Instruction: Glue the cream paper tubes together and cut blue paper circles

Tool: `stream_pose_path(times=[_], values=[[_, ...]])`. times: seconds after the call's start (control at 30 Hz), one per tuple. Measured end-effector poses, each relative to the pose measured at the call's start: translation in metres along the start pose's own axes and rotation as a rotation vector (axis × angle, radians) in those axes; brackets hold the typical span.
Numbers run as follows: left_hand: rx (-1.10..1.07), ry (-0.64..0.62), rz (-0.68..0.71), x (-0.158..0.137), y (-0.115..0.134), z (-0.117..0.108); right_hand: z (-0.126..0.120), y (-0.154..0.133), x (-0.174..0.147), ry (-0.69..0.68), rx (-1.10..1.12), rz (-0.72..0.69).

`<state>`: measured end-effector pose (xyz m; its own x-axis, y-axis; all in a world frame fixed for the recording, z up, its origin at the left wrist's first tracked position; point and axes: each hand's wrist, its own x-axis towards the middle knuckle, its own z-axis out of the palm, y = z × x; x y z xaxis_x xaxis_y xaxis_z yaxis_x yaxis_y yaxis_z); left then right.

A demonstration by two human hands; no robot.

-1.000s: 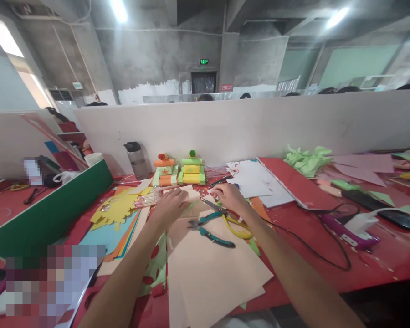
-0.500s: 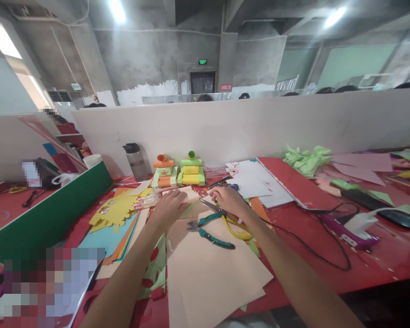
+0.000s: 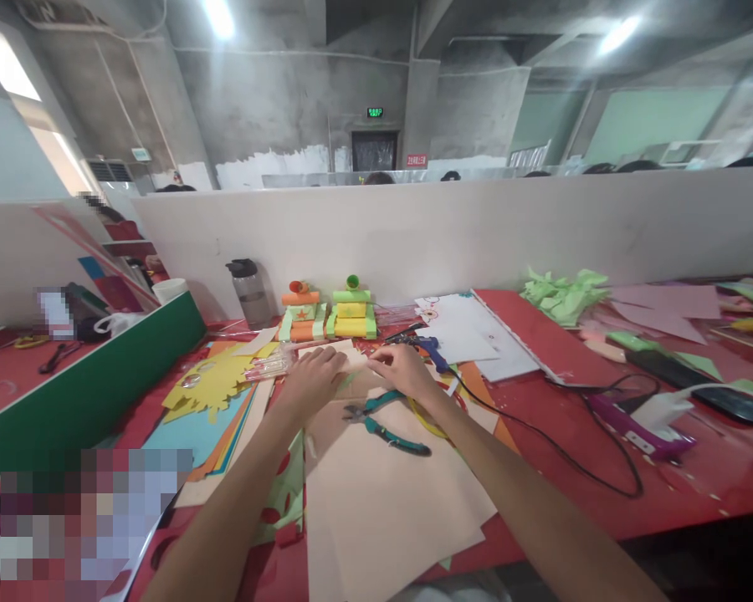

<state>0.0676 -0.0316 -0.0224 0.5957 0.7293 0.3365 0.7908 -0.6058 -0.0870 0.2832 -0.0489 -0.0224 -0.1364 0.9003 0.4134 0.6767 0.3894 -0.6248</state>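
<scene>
While the left hand [image 3: 314, 380] lies over a small piece of pale paper [image 3: 355, 358], the right hand [image 3: 402, 368] bends in at the paper's right end. The right thumb and first finger are almost together, but I can't tell if they pinch it. The left fingers are side by side on top, and their grip is hidden.

Far back stands a see-through bottle [image 3: 249, 297] with a black lid; what is in it is hard to tell. A white cup [image 3: 170, 290] peeks over the green board [image 3: 94, 376], its inside hidden. Beside the left hand is a shiny clear packet [image 3: 268, 364] with thin sticks in it.

Big, smooth pale sheets [image 3: 382, 510] lie under teal-handled pliers [image 3: 389, 433]. Two toys [image 3: 352, 311] are rolled from bright paper. Yellow paper [image 3: 210, 380] has jagged edges, and light green paper [image 3: 565, 297] is all crinkly.
</scene>
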Motion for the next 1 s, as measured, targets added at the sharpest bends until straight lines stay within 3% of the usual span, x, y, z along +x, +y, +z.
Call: stream_pose_path(times=[0.33,0.6,0.67,0.83,1.0], values=[[-0.007,-0.018,-0.020,0.001,-0.002,0.004,0.005,0.000,-0.001,0.063,-0.214,-0.014],[-0.085,-0.007,0.053,-0.003,-0.010,-0.004,-0.019,0.011,0.000,-0.056,-0.316,0.047],[-0.107,0.039,-0.022,-0.003,-0.021,-0.009,-0.024,0.012,0.001,-0.056,-0.316,0.059],[-0.101,0.070,-0.367,-0.010,-0.058,-0.023,-0.029,0.009,0.002,-0.030,-0.310,0.082],[-0.072,-0.014,-0.556,-0.017,-0.078,-0.026,-0.030,0.011,0.002,-0.019,-0.267,0.067]])
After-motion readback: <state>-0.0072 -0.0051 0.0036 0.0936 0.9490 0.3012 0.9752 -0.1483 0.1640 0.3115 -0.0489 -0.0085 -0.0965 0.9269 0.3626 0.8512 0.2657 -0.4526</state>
